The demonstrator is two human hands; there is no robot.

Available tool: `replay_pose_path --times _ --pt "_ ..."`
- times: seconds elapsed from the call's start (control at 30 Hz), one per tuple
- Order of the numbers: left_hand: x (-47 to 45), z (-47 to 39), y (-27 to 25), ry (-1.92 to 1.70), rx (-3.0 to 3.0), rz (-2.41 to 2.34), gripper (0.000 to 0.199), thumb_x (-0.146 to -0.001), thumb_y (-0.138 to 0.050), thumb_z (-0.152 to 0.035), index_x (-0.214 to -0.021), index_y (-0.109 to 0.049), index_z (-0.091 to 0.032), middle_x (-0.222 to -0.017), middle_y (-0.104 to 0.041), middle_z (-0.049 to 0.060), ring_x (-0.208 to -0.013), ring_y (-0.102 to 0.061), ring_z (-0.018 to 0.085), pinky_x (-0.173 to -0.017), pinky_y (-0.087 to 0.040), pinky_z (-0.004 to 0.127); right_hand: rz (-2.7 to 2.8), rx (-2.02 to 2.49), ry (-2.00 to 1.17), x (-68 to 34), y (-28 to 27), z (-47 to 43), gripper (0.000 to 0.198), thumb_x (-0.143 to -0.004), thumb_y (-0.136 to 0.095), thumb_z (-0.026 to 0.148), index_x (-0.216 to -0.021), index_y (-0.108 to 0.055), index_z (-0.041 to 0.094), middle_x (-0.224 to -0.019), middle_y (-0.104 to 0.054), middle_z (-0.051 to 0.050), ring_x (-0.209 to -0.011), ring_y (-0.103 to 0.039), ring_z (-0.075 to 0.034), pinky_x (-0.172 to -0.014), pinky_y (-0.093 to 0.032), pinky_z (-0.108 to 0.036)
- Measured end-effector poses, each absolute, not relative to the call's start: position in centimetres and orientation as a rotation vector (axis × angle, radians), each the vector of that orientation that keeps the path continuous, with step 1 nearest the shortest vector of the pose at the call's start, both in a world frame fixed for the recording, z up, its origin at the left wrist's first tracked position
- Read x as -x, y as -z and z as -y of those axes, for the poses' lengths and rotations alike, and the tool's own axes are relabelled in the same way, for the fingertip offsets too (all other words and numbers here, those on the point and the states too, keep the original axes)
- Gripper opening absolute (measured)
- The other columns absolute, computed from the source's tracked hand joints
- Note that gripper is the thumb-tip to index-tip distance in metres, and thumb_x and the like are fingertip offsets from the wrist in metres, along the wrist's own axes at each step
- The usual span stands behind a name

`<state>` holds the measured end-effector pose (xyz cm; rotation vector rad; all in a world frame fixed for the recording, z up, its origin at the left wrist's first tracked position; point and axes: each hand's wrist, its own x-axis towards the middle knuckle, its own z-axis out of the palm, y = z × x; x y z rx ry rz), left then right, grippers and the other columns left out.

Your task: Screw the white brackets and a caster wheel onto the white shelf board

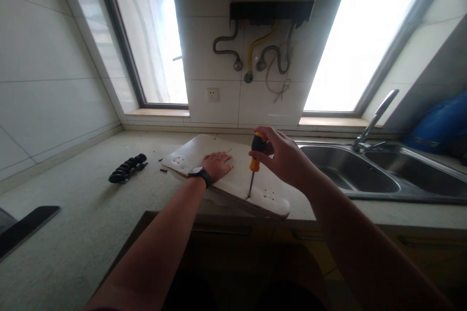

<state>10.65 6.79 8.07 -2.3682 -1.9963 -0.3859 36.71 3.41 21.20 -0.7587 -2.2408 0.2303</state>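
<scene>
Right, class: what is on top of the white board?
On the white board rest the left hand, the tip of the screwdriver held in the right hand, and a thin dark piece. The surface beneath the left hand is hidden.

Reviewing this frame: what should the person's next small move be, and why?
Probably a slight turn of the screwdriver with the right hand: its handle is gripped, its tip appears set down near the white board's near edge, and the left hand lies spread on the board, seemingly bracing it.
</scene>
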Motion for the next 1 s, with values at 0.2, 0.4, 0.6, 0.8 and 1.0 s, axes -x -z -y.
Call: replay_pose_path --times 0.2,0.4,0.6,0.8,1.0 --pt "-10.6 -6.8 -7.9 0.391 2.368 1.99 0.057 -0.097 -0.037 -0.061 -0.143 -0.051 -0.031 -0.151 -0.044 0.004 -0.139 -0.04 0.025 -0.117 -0.029 0.044 2.244 0.606 -0.691 -36.9 -20.9 -4.3 0.051 -0.094 -0.058 0.028 -0.142 -0.04 0.029 -0.121 -0.061 -0.008 -0.097 -0.065 -0.017 -0.082 -0.054 -0.031" --pt "-10.6 -6.9 -7.8 0.401 2.38 1.995 0.059 -0.098 -0.036 -0.062 -0.145 -0.049 -0.029 -0.153 -0.042 0.003 -0.14 -0.038 0.025 -0.117 -0.027 0.045 2.099 0.766 -0.331 -36.0 -20.0 -4.4 0.053 -0.084 -0.073 0.034 -0.129 -0.051 0.018 -0.101 -0.065 -0.009 -0.076 -0.065 -0.016 -0.071 -0.055 -0.032" --pt "-10.6 -6.9 -7.7 0.404 2.381 1.995 0.059 -0.097 -0.037 -0.062 -0.145 -0.05 -0.03 -0.153 -0.043 0.004 -0.14 -0.038 0.026 -0.117 -0.027 0.047 2.004 0.76 -0.426 -36.4 -19.3 -4.3 0.056 -0.082 -0.075 0.039 -0.13 -0.053 0.02 -0.104 -0.066 -0.009 -0.077 -0.066 -0.017 -0.072 -0.058 -0.034" --pt "-10.6 -7.1 -7.7 0.406 2.373 1.993 0.058 -0.097 -0.038 -0.06 -0.144 -0.051 -0.029 -0.152 -0.043 0.004 -0.14 -0.039 0.025 -0.116 -0.029 0.048 1.532 0.645 -0.517 -39.5 -20.1 -5.0 0.059 -0.075 -0.08 0.027 -0.128 -0.058 0.018 -0.108 -0.064 -0.008 -0.087 -0.067 -0.018 -0.074 -0.06 -0.033" --pt "-10.6 -7.0 -7.5 0.442 2.37 1.979 0.056 -0.097 -0.04 -0.059 -0.143 -0.052 -0.029 -0.151 -0.045 0.004 -0.139 -0.041 0.026 -0.115 -0.03 0.049 0.773 0.701 -0.805 -45.5 -15.4 -9.5 0.05 -0.075 -0.077 0.024 -0.121 -0.057 0.023 -0.101 -0.059 -0.004 -0.081 -0.061 -0.013 -0.058 -0.053 -0.023"
